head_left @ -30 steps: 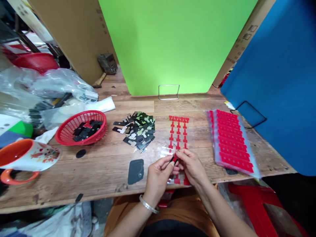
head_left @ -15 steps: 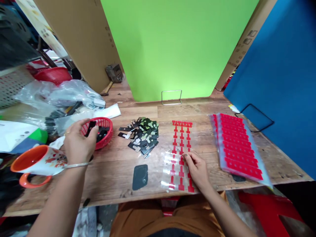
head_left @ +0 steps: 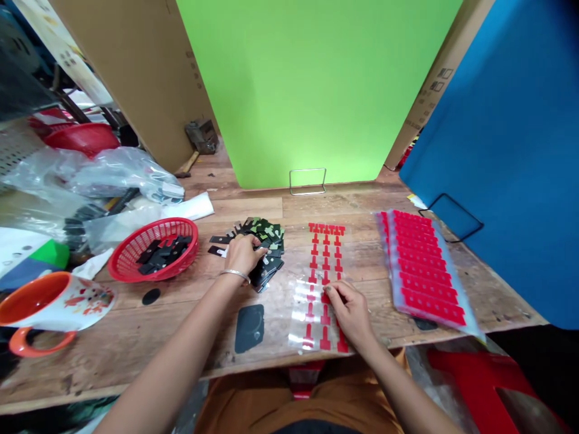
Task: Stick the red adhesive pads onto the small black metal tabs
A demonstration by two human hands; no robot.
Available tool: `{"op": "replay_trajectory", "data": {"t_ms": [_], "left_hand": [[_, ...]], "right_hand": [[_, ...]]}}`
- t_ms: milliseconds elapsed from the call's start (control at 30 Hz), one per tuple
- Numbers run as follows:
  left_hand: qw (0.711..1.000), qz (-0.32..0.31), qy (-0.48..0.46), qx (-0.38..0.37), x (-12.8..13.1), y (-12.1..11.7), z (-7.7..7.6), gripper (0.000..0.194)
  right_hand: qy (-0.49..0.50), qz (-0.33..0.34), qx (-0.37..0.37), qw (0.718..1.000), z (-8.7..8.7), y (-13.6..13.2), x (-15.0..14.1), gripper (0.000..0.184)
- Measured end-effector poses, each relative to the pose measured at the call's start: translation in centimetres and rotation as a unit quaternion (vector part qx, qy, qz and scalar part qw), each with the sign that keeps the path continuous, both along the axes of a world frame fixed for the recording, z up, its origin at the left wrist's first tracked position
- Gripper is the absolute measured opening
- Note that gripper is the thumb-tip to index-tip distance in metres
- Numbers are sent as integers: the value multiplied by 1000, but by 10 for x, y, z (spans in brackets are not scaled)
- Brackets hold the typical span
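Observation:
My left hand (head_left: 243,256) is over the pile of flat black slotted pieces (head_left: 270,265), its fingertips among them. Thumb and forefinger look apart, with nothing visible between them; the other fingers are partly hidden. My right hand (head_left: 353,310) rests at a clear sheet (head_left: 296,310) that carries columns of red T-shaped pieces (head_left: 325,333). Its thumb and forefinger are pinched together near the middle column, and what lies between them is too small to make out. A red plastic basket (head_left: 118,263) with several black pieces (head_left: 163,255) stands to the left of the pile.
Left of the basket are an orange-and-white mug (head_left: 85,304) and plastic bags (head_left: 122,175). A dark flat pad (head_left: 249,328) lies near the table's front edge. Stacked red-patterned sheets (head_left: 425,265) are on the right. Green (head_left: 316,90) and blue (head_left: 493,150) panels stand behind.
My left hand has moved right, from the red basket to the pile of black pieces; a black piece was in its fingers before. My right hand stays at the clear sheet.

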State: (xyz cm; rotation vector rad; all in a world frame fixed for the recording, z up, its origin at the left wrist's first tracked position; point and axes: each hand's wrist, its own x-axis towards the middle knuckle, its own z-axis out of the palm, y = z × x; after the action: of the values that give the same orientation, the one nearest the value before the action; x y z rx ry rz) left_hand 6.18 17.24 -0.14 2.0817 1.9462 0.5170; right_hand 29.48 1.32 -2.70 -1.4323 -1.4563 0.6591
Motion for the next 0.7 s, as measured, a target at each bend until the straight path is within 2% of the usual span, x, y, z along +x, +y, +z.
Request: {"op": "replay_trajectory", "data": {"t_ms": [167,233,300,400,467,500,567,700], "left_hand": [[999,12,-52,-4,-6,-2,10,10],[989,32,-142,-1,-8,-9,18,16],[949,48,-308,-40,-9,-20,26,31],[827,54,-534,-166,-7,-44,33,46],[764,62,-602,-224,-1,-62,34,43],[745,67,-620,-237,3,-71,34,40],[727,74,-638,-243,14,-87,31,34],[724,73,-645,-234,33,-110,23,32]], "right_hand": [[-7,4,0,1000,0,0,0,19],[-8,5,0,1000,0,0,0,19],[-7,5,2,1000,0,0,0,18],[-6,15,0,1000,3,-1,1,16],[-11,26,-1,1000,9,-2,0,14],[-13,32,-1,999,13,-3,-2,14],[-10,41,1,999,20,-3,-7,14],[37,61,-28,997,27,1,-24,18]]}}
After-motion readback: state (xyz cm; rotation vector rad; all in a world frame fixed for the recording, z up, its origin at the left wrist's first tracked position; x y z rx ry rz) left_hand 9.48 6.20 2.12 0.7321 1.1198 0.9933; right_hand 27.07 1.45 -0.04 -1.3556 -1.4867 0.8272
